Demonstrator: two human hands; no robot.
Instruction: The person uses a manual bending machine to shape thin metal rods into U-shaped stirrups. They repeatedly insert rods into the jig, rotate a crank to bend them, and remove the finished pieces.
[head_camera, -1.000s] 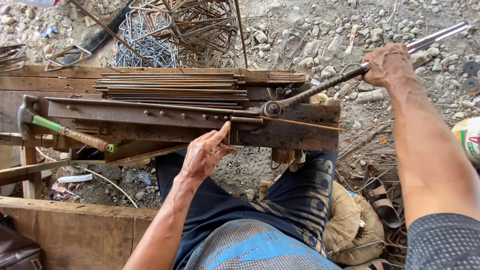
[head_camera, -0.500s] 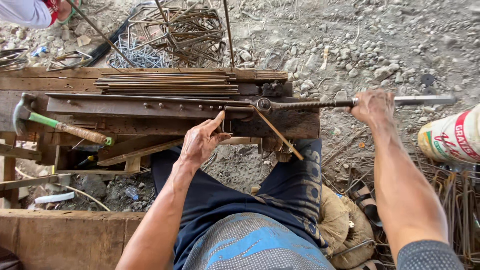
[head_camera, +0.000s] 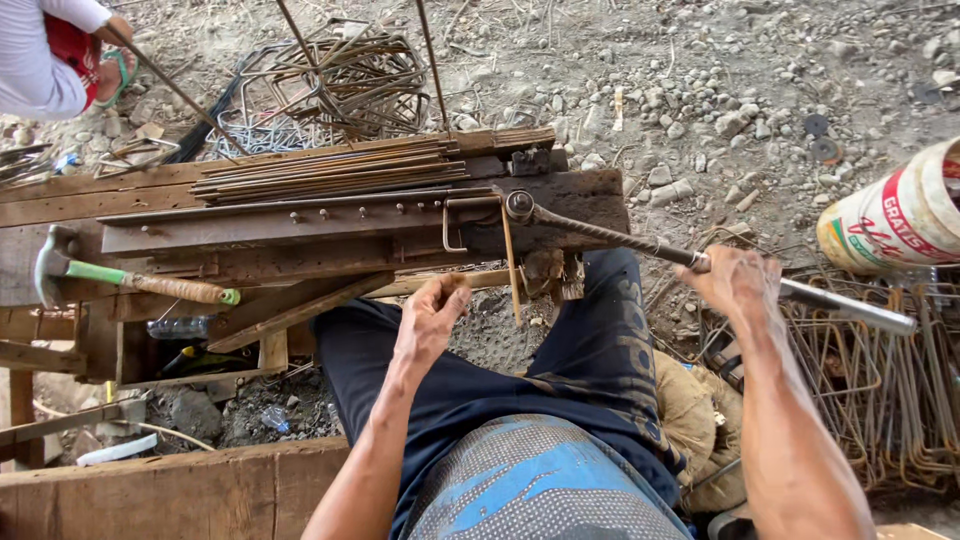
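while right hand (head_camera: 738, 283) grips bending lever (head_camera: 700, 262), left hand (head_camera: 430, 318) pinches thin rod (head_camera: 510, 262).

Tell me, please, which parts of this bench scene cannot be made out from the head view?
- Left hand: curled fingertips hide whether it pinches anything.
- Right hand: covers part of the lever bar; the grip underneath is hidden.
- Bucket: cut off by the right edge.
- Other person's sleeve: cut off at the top-left corner.
- Hammer: its head is partly off the bench edge, with details too small.
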